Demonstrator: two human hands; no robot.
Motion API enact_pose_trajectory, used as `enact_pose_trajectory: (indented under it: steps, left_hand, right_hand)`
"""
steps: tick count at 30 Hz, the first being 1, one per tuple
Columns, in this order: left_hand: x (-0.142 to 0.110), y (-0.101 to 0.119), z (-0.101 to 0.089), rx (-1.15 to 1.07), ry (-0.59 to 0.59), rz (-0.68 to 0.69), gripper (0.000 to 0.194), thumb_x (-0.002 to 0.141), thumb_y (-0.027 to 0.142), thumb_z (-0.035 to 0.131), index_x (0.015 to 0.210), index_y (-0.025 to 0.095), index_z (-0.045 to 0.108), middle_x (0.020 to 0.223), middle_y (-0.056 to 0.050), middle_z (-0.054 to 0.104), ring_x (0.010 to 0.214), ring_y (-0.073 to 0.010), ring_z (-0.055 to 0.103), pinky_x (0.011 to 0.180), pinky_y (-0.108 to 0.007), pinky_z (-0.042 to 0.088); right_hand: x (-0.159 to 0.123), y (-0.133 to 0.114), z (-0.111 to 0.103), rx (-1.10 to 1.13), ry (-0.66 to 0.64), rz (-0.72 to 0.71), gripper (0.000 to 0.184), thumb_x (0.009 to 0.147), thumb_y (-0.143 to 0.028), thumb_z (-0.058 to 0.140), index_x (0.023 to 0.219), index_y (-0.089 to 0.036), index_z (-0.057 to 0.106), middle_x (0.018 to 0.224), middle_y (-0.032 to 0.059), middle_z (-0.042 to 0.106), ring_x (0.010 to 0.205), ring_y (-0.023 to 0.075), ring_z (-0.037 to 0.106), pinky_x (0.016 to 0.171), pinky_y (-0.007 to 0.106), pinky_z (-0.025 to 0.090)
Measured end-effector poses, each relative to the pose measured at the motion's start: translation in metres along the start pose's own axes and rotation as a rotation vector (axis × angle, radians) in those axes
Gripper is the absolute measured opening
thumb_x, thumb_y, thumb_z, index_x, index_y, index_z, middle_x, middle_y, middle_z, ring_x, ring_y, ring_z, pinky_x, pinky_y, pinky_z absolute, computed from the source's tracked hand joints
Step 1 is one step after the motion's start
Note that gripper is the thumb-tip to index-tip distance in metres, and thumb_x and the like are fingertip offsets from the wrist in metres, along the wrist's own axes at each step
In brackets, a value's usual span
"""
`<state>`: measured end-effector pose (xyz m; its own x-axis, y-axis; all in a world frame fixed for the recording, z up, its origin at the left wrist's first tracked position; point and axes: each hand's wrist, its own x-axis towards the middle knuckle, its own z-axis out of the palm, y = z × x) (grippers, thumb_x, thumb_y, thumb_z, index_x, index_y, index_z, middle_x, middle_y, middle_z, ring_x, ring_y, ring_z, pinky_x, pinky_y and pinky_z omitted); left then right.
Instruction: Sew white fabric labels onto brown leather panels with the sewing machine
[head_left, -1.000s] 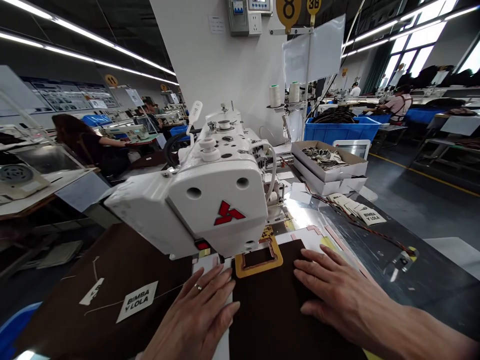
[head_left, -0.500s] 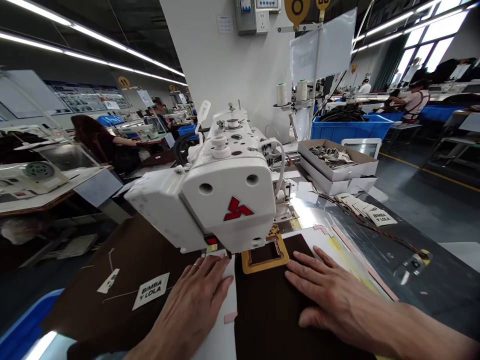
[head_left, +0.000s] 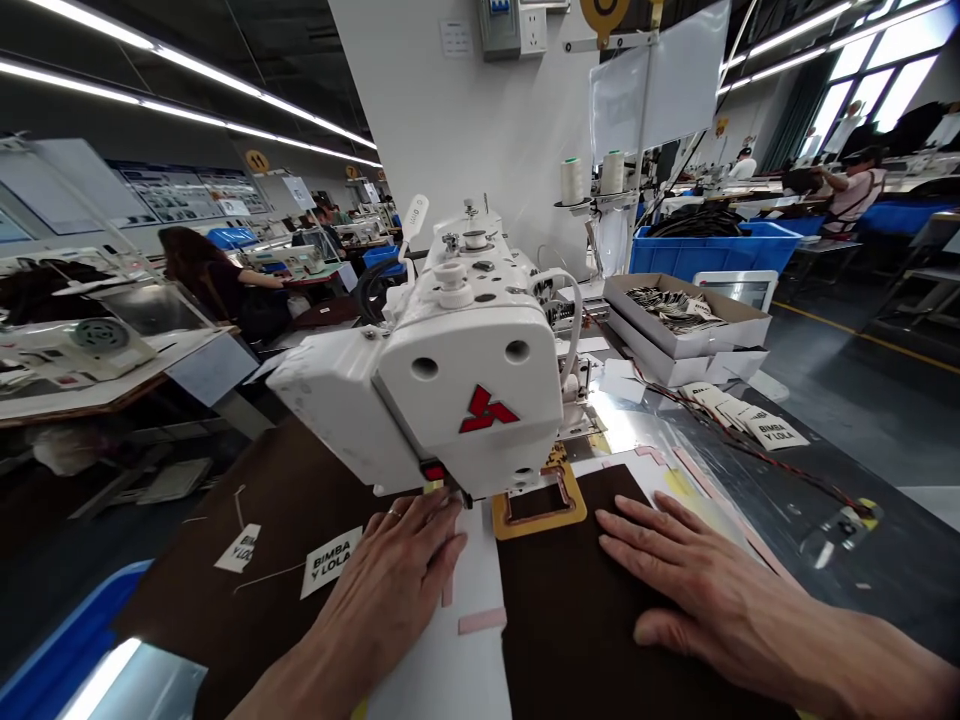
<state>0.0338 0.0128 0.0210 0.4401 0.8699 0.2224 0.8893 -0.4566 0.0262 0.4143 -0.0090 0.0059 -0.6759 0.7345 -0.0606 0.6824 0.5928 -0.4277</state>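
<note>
A white sewing machine (head_left: pixel 472 380) with a red emblem stands in front of me. Under its head a yellow clamp frame (head_left: pixel 577 510) presses on dark brown fabric (head_left: pixel 562 620). My right hand (head_left: pixel 682 575) lies flat on that fabric, fingers outstretched, right of the frame. On the left, my left hand (head_left: pixel 397 570) reaches close to the machine head, its fingers extended over a white sheet (head_left: pixel 469 665) with pink tape strips (head_left: pixel 481 621). Its fingertips are partly hidden beside the head. A printed label (head_left: pixel 330 562) lies left of this hand on brown material.
Another label (head_left: pixel 240 548) and loose threads lie further left. A cardboard box of labels (head_left: pixel 682 310) stands at the back right, with spread labels (head_left: pixel 776 430) before it. Red and black wires (head_left: pixel 757 450) cross the tabletop. A blue bin (head_left: pixel 712 250) is behind.
The view has shifted slightly. The fabric's left edge has moved right, baring more of the white sheet and its tape. My right hand has slid a little right, away from the frame.
</note>
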Motion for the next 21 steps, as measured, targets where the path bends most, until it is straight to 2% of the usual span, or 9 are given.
enact_pose_trajectory:
  steps: [3,6,11,13,16,18,21]
  left_hand:
    - [0.001,0.0,0.002,0.03,0.006,-0.03,0.038,0.11,0.042,0.045,0.138,0.023,0.064,0.142,-0.013,0.065,0.13,-0.0344,0.062,0.098,-0.052,0.056]
    - [0.001,-0.007,0.005,0.054,0.016,-0.056,0.05,0.11,0.049,0.047,0.146,0.017,0.059,0.141,-0.017,0.066,0.132,-0.037,0.063,0.105,-0.057,0.053]
    - [-0.002,-0.014,0.008,0.051,0.027,0.001,0.049,0.111,0.047,0.046,0.15,0.02,0.058,0.147,-0.012,0.064,0.138,-0.0337,0.06,0.108,-0.052,0.055]
    - [-0.006,-0.008,0.006,0.029,0.072,0.064,0.044,0.111,0.04,0.045,0.149,0.021,0.057,0.148,-0.011,0.063,0.141,-0.0306,0.057,0.112,-0.05,0.053]
    - [-0.014,0.008,0.002,-0.037,0.126,0.273,0.037,0.11,0.03,0.05,0.145,0.023,0.059,0.151,-0.007,0.061,0.147,-0.0241,0.051,0.12,-0.044,0.048]
    - [-0.02,0.019,-0.001,-0.03,0.112,0.379,0.042,0.111,0.034,0.051,0.15,0.02,0.055,0.159,-0.008,0.053,0.152,-0.0247,0.045,0.123,-0.044,0.046]
    - [-0.026,0.029,-0.006,0.043,0.098,0.409,0.049,0.112,0.046,0.047,0.153,0.019,0.053,0.167,-0.011,0.042,0.156,-0.0266,0.04,0.122,-0.046,0.047]
  right_hand:
    - [0.001,0.001,0.0,0.006,0.001,-0.028,0.067,0.109,-0.057,0.05,0.168,-0.037,0.025,0.173,0.0034,0.029,0.162,0.0344,0.02,0.131,0.067,0.016]
    - [0.003,0.002,0.0,0.01,0.022,-0.048,0.067,0.108,-0.054,0.054,0.168,-0.036,0.028,0.172,0.0053,0.032,0.162,0.0347,0.021,0.131,0.066,0.017]
    - [0.017,-0.003,-0.003,-0.013,0.042,-0.022,0.067,0.107,-0.055,0.055,0.166,-0.032,0.035,0.171,0.0072,0.034,0.161,0.0375,0.023,0.13,0.069,0.018]
    - [0.026,-0.006,-0.006,-0.026,0.04,0.018,0.067,0.107,-0.056,0.055,0.165,-0.028,0.038,0.171,0.008,0.033,0.161,0.0382,0.024,0.13,0.069,0.019]
    - [0.035,-0.01,-0.01,-0.035,0.048,0.066,0.068,0.107,-0.058,0.054,0.165,-0.024,0.041,0.172,0.0089,0.03,0.161,0.0381,0.022,0.13,0.069,0.02]
    - [0.034,-0.012,-0.01,-0.039,0.067,0.088,0.069,0.107,-0.059,0.053,0.165,-0.024,0.04,0.172,0.0096,0.029,0.161,0.0383,0.021,0.129,0.069,0.02]
    - [0.027,-0.013,-0.008,-0.054,0.049,0.102,0.072,0.106,-0.062,0.052,0.165,-0.023,0.039,0.172,0.0108,0.027,0.161,0.0393,0.023,0.128,0.071,0.021]
